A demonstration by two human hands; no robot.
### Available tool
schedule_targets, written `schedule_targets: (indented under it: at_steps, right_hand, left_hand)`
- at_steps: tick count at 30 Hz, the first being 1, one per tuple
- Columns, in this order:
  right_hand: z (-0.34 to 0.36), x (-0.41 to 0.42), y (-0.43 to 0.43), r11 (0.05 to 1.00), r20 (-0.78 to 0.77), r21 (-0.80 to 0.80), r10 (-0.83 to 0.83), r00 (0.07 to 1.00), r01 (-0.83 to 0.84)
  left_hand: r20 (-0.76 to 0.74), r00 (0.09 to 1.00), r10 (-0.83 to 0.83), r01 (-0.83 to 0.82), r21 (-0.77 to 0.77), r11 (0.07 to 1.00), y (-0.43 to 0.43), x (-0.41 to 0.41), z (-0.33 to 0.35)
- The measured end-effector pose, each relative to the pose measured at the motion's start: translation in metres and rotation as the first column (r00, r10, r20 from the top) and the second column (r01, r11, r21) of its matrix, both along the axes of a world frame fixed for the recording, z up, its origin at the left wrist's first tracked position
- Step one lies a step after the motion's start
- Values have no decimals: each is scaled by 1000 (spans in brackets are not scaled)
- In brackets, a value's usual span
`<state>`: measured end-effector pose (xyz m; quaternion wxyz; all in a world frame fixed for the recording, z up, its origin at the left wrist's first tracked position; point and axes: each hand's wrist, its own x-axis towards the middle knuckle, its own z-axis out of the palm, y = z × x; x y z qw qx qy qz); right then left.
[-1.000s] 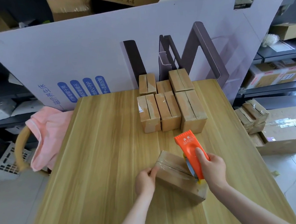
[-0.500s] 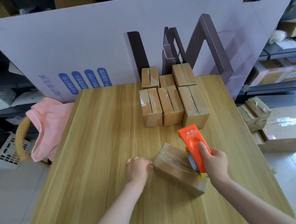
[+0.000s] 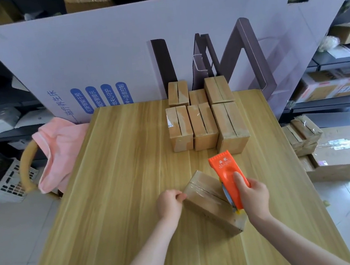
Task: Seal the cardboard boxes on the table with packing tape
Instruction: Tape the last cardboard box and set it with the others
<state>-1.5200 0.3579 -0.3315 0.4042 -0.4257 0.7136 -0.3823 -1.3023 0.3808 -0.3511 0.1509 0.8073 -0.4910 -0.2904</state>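
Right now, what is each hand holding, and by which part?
The right hand grips the orange tape dispenser by its near end, thumb on top. The left hand pinches the left end of the cardboard box.

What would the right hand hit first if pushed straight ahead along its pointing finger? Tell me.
Probably the front row of boxes, near the middle one; the right hand, gripping the orange tape dispenser, points that way. Depth is unclear.
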Motion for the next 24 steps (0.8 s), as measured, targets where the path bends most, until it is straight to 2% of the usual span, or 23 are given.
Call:
schedule_targets:
  at_steps: [3,6,9,12,15,18,20,24]
  right_hand:
    - [6,-3,-3,1000,26,4,-24,999,24]
    - [12,-16,-5,992,119,32,-122,985,119]
    - [19,-30,1,978,211,41,-207,955,203]
    - [26,-38,8,973,218,21,-229,949,230]
    - [35,-44,12,974,201,-17,-219,955,227]
    - [44,-52,14,975,220,-36,-206,953,219]
    - [49,-58,16,979,235,-45,-183,954,199]
    - [54,-65,17,988,260,-45,-128,957,144]
  left_hand:
    - [53,995,-83,76,129,989,-9,0,5]
    - [44,991,-128,121,144,982,-10,2,7]
    - [138,974,-179,186,-39,982,-13,-3,12]
    - [120,925,-361,378,-173,910,-36,-35,16]
    - [62,812,-580,584,-86,807,-59,-79,19]
    - [-48,724,-688,690,76,720,-68,-100,13]
    - [26,727,-686,675,160,721,-64,-99,9]
    - [150,866,-477,457,148,877,-50,-76,5]
